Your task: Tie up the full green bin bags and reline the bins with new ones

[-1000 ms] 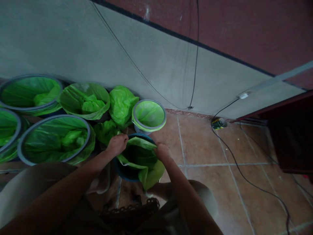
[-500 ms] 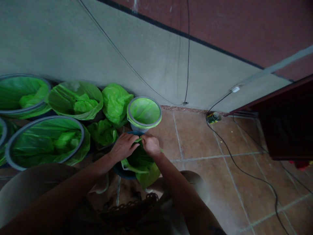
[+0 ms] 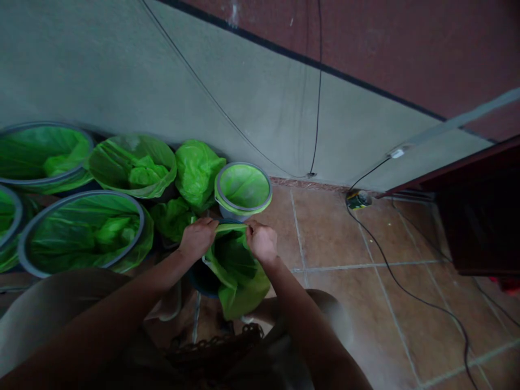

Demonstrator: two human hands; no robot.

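A green plastic bag point(image 3: 239, 271) hangs open in and over a dark blue bucket point(image 3: 203, 281) between my knees. My left hand point(image 3: 199, 237) is closed on the left end of the bag's far edge. The right end of that edge is pinched in my right hand point(image 3: 262, 238), so it stretches nearly straight between them. The near side of the bag droops over the bucket's front and right. Much of the bucket's rim is hidden under the bag and my hands.
Just beyond stands a small lined bucket point(image 3: 244, 187). Leftward are a puffed green bag point(image 3: 197, 170) and several lined bins, one with a grey rim point(image 3: 26, 246). A can point(image 3: 359, 200) and a black cable point(image 3: 382, 252) lie on the tiled floor at right, near dark furniture point(image 3: 483, 216).
My hands have moved apart, spreading the bag's far edge, and its mouth is wider. The whole view has shifted slightly.
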